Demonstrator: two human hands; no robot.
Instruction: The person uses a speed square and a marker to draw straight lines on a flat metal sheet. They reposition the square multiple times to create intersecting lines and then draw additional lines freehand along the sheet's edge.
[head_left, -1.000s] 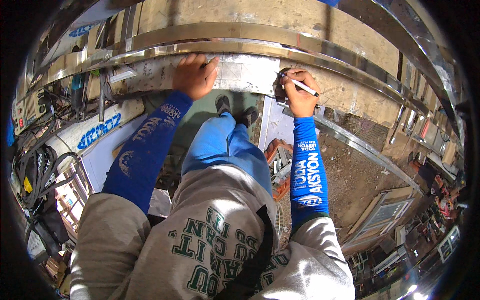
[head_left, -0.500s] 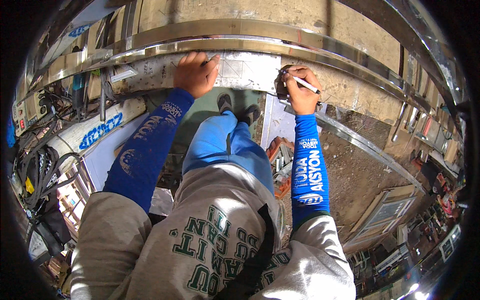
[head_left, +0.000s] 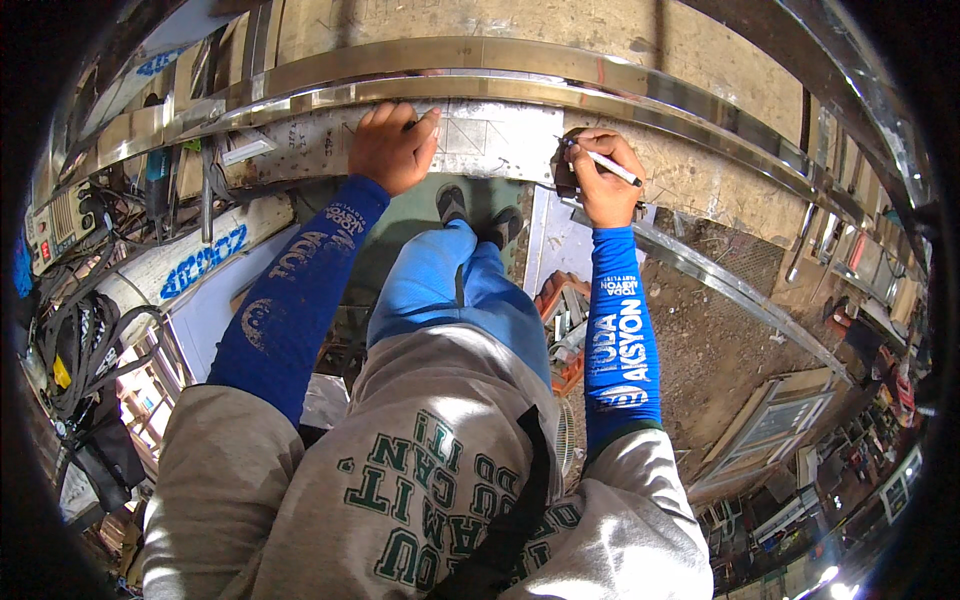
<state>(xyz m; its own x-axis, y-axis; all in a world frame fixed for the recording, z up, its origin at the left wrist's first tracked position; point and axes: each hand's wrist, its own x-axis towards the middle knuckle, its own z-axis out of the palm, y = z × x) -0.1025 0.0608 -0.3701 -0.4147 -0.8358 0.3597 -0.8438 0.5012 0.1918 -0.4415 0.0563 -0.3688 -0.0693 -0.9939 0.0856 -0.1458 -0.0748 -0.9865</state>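
A white marker with a dark end is pinched in my right hand. Its tip points left, near the right end of a white board that carries drawn lines and marks. Shadow under the hand hides whether the tip touches anything. My left hand rests on the same board, thumb apart from the fingers. Its fingertips lie by a long shiny metal bar that runs across the bench. What is under the left palm is hidden.
The worn wooden bench top extends to the right. Tangled black cables and a white cylinder lie at the left. A metal rail slants down on the right, above a framed panel. Orange-and-grey pieces sit beside my legs.
Both hands keep nearly the same place, the marker still in my right hand. At the far right edge, a small dark and skin-coloured shape has shifted.
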